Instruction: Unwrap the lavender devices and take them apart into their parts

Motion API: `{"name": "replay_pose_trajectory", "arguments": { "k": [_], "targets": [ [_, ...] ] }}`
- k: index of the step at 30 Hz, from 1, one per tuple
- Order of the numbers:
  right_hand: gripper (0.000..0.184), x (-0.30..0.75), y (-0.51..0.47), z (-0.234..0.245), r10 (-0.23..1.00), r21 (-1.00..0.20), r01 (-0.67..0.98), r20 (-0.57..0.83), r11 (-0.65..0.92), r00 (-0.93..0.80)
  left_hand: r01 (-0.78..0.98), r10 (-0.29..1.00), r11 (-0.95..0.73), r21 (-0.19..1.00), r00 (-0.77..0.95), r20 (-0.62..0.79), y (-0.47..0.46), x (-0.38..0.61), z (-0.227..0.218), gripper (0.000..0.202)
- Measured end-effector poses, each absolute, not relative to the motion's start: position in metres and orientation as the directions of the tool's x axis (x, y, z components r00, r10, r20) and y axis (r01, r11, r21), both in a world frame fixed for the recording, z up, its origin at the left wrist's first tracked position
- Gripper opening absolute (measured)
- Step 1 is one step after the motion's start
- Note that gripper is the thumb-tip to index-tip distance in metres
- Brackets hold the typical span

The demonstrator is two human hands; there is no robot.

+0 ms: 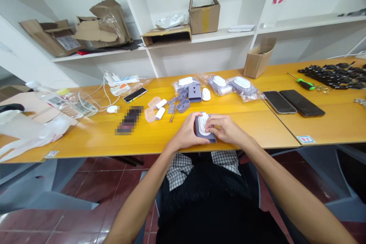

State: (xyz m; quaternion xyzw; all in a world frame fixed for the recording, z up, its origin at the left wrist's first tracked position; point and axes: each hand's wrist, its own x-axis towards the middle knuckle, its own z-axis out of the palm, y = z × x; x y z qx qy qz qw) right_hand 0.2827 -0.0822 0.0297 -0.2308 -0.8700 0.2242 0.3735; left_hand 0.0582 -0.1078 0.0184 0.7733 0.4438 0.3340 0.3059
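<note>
My left hand point(187, 132) and my right hand point(225, 129) both grip a small grey-purple plastic case with a white oval insert point(203, 126), held just above the near edge of the orange table point(251, 122). Fingers of both hands curl round its sides, and my right fingertips press on the white part. Just beyond lie loose grey-purple case parts point(188, 99), white and pink small cylinders point(156, 108), a white oval piece point(206, 94) and little springs point(172, 111).
Clear bags of the same parts point(228, 85) lie further back. Two phones point(293, 102) and a green screwdriver point(301, 81) sit to the right, black parts point(337, 71) far right. A phone point(135, 94), power strip point(121, 81) and plastic bags point(31, 129) lie left. Shelves with cardboard boxes point(204, 16) stand behind.
</note>
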Motion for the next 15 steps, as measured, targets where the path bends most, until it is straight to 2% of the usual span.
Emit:
{"name": "replay_pose_trajectory", "arguments": {
  "k": [5,8,9,13,15],
  "targets": [
    [0.02,0.275,-0.085,0.033,0.574,-0.51,0.308,0.521,0.803,-0.632,0.499,0.915,-0.394,0.772,0.293,0.277,-0.105,0.062,0.016,0.104],
    [0.016,0.277,-0.087,0.036,0.597,-0.499,0.357,0.493,0.79,-0.632,0.477,0.897,-0.431,0.766,0.318,0.307,-0.102,0.06,0.013,0.112],
    [0.02,0.28,-0.087,0.038,0.614,-0.503,0.375,0.487,0.779,-0.621,0.467,0.891,-0.44,0.767,0.336,0.307,-0.101,0.059,0.012,0.113],
    [0.074,0.295,-0.085,0.04,0.663,-0.569,0.387,0.427,0.725,-0.614,0.423,0.881,-0.426,0.8,0.394,0.261,-0.1,0.051,0.011,0.106],
    [0.089,0.301,-0.084,0.04,0.652,-0.602,0.36,0.378,0.713,-0.658,0.448,0.88,-0.426,0.786,0.408,0.244,-0.102,0.048,0.015,0.102]
  ]
}}
